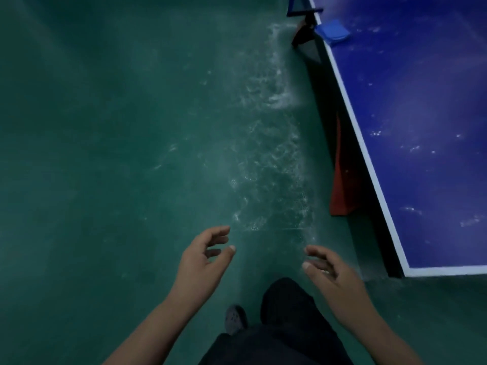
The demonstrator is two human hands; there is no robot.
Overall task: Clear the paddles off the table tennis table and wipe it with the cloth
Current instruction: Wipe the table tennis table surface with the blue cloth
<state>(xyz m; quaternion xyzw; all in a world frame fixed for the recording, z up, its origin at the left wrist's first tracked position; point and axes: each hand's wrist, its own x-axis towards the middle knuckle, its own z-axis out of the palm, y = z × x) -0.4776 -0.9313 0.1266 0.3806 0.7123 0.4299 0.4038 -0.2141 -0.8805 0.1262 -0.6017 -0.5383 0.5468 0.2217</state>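
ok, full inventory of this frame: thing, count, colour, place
table tennis table: 1, blue top with white edge line, right side of view, dusty marks on it
folded cloth: 1, blue, on the table near its far left edge, by the net post
net post: 1, dark, at the table's far left edge, top of view
red object: 1, red-orange, hanging below the table's left edge; cannot tell what it is
floor: 1, green, scuffed whitish beside the table
paddles: none in view
shoe: 1, dark, bottom centre on the floor
trousers: dark, bottom centre
left hand: 1, loosely curled, empty, over the floor
right hand: 1, loosely curled, empty, near the table corner
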